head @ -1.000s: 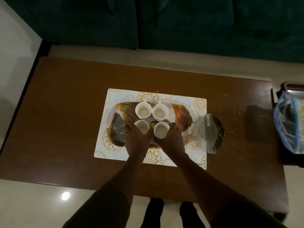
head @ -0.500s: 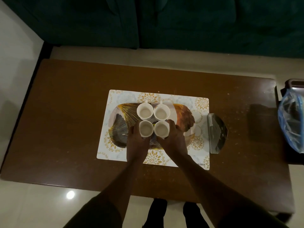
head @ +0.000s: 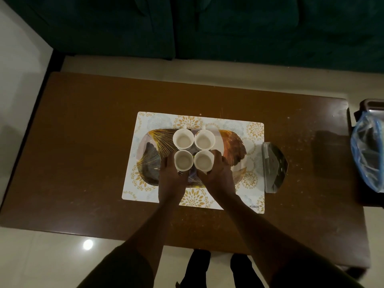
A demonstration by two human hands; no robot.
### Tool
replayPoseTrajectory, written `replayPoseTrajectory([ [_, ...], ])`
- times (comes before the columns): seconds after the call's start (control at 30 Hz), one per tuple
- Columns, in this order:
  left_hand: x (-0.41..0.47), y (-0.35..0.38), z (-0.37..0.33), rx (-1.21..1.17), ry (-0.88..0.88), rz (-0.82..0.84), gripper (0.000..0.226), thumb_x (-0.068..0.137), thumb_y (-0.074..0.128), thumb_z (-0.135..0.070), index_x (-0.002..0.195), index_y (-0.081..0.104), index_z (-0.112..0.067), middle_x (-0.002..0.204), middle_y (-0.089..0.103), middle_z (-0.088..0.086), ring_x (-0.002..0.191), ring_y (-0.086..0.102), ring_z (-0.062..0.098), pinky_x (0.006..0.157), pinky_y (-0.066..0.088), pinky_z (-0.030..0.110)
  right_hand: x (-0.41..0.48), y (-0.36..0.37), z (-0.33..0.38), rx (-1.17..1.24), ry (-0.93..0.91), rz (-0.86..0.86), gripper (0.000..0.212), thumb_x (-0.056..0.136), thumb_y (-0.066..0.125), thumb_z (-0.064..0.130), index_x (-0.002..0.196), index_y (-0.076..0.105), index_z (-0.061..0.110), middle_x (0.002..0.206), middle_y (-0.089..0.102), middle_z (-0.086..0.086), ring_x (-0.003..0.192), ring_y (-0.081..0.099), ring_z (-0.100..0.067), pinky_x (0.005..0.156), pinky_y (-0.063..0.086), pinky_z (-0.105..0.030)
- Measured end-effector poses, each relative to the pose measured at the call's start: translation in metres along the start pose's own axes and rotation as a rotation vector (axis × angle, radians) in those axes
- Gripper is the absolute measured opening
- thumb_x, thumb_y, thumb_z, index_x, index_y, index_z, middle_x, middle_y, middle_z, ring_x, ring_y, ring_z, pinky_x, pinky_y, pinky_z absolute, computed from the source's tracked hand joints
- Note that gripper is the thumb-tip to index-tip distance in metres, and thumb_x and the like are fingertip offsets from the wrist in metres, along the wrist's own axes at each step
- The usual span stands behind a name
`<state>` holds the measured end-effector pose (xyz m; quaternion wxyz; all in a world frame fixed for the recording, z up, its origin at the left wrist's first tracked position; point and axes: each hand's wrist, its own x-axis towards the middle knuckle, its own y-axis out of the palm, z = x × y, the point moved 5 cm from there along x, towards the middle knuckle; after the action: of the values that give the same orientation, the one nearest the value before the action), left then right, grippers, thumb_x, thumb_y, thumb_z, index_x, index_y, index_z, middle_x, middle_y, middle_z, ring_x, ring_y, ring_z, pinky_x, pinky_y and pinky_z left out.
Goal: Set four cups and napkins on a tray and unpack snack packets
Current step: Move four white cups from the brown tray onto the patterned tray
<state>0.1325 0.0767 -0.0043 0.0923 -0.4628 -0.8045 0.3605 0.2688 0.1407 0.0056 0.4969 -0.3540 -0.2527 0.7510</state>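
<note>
Several white cups stand in a tight square on a patterned tray (head: 232,146) with gold leaf lines. The tray lies on a white and gold placemat (head: 145,125). My left hand (head: 171,179) wraps the near left cup (head: 184,160). My right hand (head: 218,175) wraps the near right cup (head: 204,160). The far left cup (head: 183,138) and far right cup (head: 204,139) stand free, handles pointing away. A shiny napkin holder (head: 274,167) lies just right of the mat.
The brown table (head: 83,142) ends close to my legs. A blue-edged clear plastic bag (head: 367,154) rests on a dark stand at the right edge. A dark green sofa (head: 207,28) runs along the far side.
Both hands have shifted the two near cups slightly toward the far pair, closing the square. My view has drifted a little.
</note>
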Motion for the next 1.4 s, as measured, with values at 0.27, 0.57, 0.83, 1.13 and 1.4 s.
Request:
replayPoseTrajectory([
  [0.27,-0.001,-0.002,-0.002,-0.013,0.010,0.020,0.058,0.082,0.074,-0.026,0.132,0.051,-0.008,0.128,0.060,0.014,0.120,0.057,0.027,0.094,0.052,0.041,0.001,0.001,-0.001,-0.015,-0.008,0.007,0.079,0.075,0.077,0.040,0.137,0.037,0.011,0.130,0.057,-0.013,0.114,0.062,-0.026,0.088,0.057,-0.039],
  [0.57,-0.006,-0.020,-0.003,0.163,0.016,-0.044,0.062,0.084,0.062,-0.024,0.140,0.041,-0.007,0.142,0.047,0.019,0.129,0.047,0.037,0.099,0.047,0.052,0.008,-0.035,0.001,-0.145,-0.120,-0.173,0.073,0.078,0.064,0.057,0.130,0.046,0.008,0.134,0.054,-0.013,0.126,0.050,-0.032,0.087,0.054,-0.046],
  [0.83,0.023,-0.008,-0.074,0.120,0.234,-0.120,0.046,0.089,0.060,-0.028,0.130,0.050,-0.008,0.126,0.058,0.016,0.114,0.056,0.034,0.088,0.051,0.046,0.029,-0.101,-0.005,-0.038,-0.159,-0.179,0.042,0.094,0.054,0.034,0.130,0.047,0.014,0.133,0.052,-0.006,0.119,0.053,-0.022,0.090,0.051,-0.033],
  [1.13,0.015,0.083,-0.187,0.020,0.391,0.004,0.044,0.094,0.052,-0.038,0.134,0.044,-0.019,0.134,0.052,0.006,0.121,0.054,0.025,0.091,0.049,0.034,0.031,-0.220,-0.089,-0.196,-0.145,-0.350,0.031,0.092,0.051,0.014,0.123,0.051,0.008,0.121,0.055,-0.009,0.110,0.051,-0.019,0.085,0.045,-0.026],
  [1.4,-0.021,0.205,-0.288,0.001,0.467,0.142,0.046,0.095,0.051,-0.041,0.137,0.043,-0.023,0.138,0.052,0.005,0.122,0.054,0.022,0.087,0.048,0.030,0.018,-0.322,-0.223,-0.043,0.049,-0.481,0.030,0.088,0.055,0.014,0.117,0.054,0.011,0.114,0.057,-0.009,0.100,0.058,-0.027,0.077,0.050,-0.040],
])
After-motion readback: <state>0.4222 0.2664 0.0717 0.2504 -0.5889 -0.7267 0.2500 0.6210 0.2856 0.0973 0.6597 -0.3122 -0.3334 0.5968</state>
